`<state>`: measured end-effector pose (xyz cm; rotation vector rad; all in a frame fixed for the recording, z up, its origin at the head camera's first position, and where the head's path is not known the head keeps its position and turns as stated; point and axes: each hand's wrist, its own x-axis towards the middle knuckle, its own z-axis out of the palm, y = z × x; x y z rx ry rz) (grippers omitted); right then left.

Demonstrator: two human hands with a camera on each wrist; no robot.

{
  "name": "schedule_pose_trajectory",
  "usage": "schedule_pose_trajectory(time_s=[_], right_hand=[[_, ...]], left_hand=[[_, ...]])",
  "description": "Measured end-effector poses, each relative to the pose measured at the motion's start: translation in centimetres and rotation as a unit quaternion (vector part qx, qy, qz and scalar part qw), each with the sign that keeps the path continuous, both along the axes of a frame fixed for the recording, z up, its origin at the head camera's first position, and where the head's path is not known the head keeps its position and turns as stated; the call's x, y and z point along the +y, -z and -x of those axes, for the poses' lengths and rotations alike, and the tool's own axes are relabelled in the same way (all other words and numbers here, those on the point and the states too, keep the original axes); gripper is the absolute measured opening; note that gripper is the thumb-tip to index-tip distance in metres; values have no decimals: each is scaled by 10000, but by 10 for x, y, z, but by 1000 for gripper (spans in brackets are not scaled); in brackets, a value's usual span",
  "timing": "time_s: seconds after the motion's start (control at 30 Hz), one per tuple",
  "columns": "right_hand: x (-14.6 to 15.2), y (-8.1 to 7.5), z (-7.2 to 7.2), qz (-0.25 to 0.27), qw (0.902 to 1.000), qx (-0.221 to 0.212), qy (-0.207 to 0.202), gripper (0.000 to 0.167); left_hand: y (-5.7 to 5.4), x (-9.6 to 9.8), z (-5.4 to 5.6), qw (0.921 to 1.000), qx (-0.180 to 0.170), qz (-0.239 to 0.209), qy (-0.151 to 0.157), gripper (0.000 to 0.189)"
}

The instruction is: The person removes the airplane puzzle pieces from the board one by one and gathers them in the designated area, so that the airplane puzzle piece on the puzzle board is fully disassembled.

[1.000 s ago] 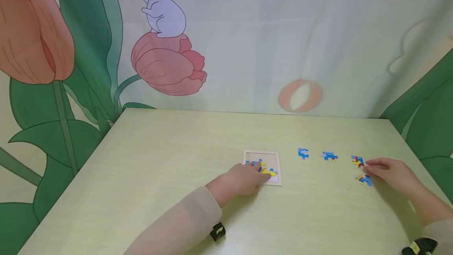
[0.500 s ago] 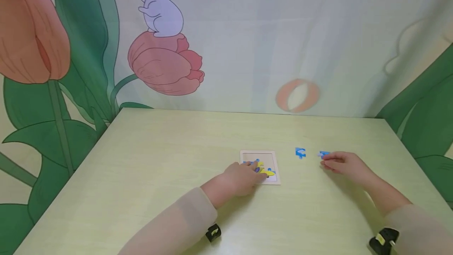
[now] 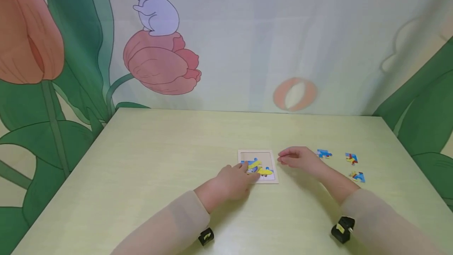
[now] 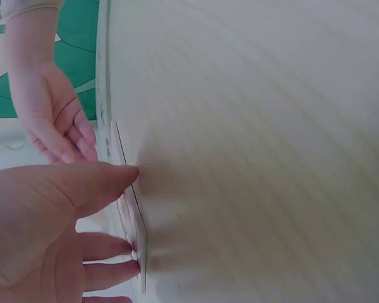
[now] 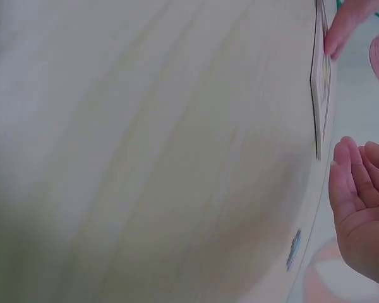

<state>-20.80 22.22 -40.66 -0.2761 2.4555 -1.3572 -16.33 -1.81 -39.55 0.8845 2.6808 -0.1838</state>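
Note:
In the head view my left hand [image 3: 235, 182] rests on a square wooden puzzle frame [image 3: 275, 168], its fingers over the puzzle pieces [image 3: 264, 172] that show a yellow and blue picture. The left wrist view has the thumb at the frame's edge [image 4: 139, 221] and fingertips farther along it. My right hand [image 3: 301, 160] hovers just right of the frame, fingers loosely bent and nothing visible between them; in the right wrist view its palm [image 5: 363, 214] shows bare. The upper part of the frame shows bare backing.
Right of my right hand lie three loose jigsaw pieces: a blue one [image 3: 324, 153], a blue and red one [image 3: 351, 158] and a yellow and blue one [image 3: 357, 176]. A curtain [image 3: 226, 50] with printed tulips hangs behind the table [image 3: 159, 148].
My right hand has swept left over the loose pieces to beside the frame. The leftmost loose piece no longer shows in the head view, where that hand overlaps its spot. My left hand stays on the frame.

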Motion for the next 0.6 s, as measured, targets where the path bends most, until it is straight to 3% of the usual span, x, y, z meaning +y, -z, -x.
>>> schedule_pose_trajectory(time_s=[0.23,0.37,0.6], right_hand=[[-29,4,5,-545,9980,253,-186,28],[-40,6,6,-638,9970,115,-413,30],[-54,8,4,-730,9936,236,-832,38]], left_hand=[[-1,-1,6,9996,-52,144,246,52],[-1,-2,9,9993,-123,180,308,52],[1,-2,11,9992,-96,179,341,51]])
